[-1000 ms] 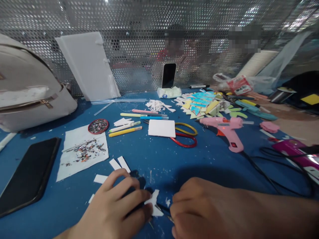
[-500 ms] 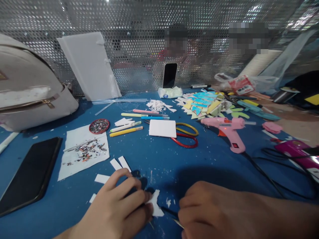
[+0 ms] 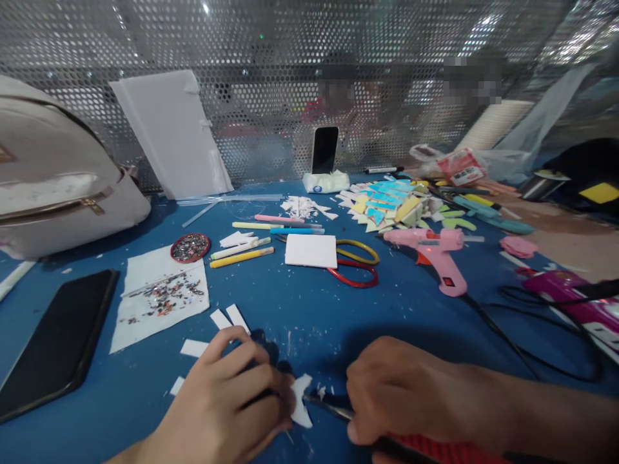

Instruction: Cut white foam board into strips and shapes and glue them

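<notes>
A small, jagged white foam-board piece (image 3: pixel 302 401) is pinched between the fingertips of my left hand (image 3: pixel 227 390), low over the blue table. My right hand (image 3: pixel 391 390) is closed around a pointed metal tool (image 3: pixel 333 408) with what looks like a red and black handle. Its dark tip touches or nearly touches the right edge of the white piece; I cannot make out whether it is a knife or pliers. White crumbs lie around the tip. Beyond my left hand are white cut strips (image 3: pixel 236 318).
A white rectangle (image 3: pixel 310 251) lies over scissors (image 3: pixel 360 282). To the right sit a pink glue gun (image 3: pixel 435 248) and its black cord. At left are a phone (image 3: pixel 58 341), a sheet with sequins (image 3: pixel 162 296) and a backpack (image 3: pixel 62 174). Several felt pens (image 3: pixel 242 256) lie mid-table.
My right hand has turned and shifted, and the tool's tip has come up to the white piece's edge. The left hand still pinches that piece. The view has shifted slightly.
</notes>
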Tool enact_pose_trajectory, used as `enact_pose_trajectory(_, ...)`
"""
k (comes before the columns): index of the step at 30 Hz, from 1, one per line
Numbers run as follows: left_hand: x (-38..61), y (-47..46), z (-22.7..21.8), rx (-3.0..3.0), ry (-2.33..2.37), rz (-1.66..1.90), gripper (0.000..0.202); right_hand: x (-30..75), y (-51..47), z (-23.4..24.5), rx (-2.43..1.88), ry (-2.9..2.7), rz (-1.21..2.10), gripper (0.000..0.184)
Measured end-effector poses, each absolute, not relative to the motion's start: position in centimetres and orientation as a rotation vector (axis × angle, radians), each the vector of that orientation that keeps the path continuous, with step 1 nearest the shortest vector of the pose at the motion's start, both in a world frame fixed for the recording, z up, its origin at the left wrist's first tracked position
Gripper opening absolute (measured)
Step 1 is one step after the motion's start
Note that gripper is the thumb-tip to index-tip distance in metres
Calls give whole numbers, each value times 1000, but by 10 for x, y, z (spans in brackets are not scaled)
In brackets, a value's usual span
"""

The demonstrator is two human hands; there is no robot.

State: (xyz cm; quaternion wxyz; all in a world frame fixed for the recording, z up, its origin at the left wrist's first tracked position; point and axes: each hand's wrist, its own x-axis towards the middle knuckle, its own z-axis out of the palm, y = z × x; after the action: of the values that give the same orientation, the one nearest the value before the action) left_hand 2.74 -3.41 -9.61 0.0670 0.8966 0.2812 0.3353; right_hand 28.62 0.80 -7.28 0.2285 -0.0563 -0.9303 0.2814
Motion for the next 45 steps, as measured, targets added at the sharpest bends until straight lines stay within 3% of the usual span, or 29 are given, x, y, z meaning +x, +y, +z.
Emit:
enact_pose_trajectory(5, 27, -30, -104, 2610, 759, 1124, 28, 280, 14, -81, -82, -2476, 848, 13)
enact_pose_trajectory(16, 22, -22, -92, 2617, 692, 929, 42, 275, 25, -83, 122, -2486, 803, 11)
enact_pose_trajectory(36, 21, -23, -97, 2567, 689, 922, 42, 268, 36, -49, 164, -2851, 827, 10)
enact_pose_trajectory(45, 21, -23, -108, 2571, 702, 1018, 43, 269, 30, -57, 193, -2793, 824, 7)
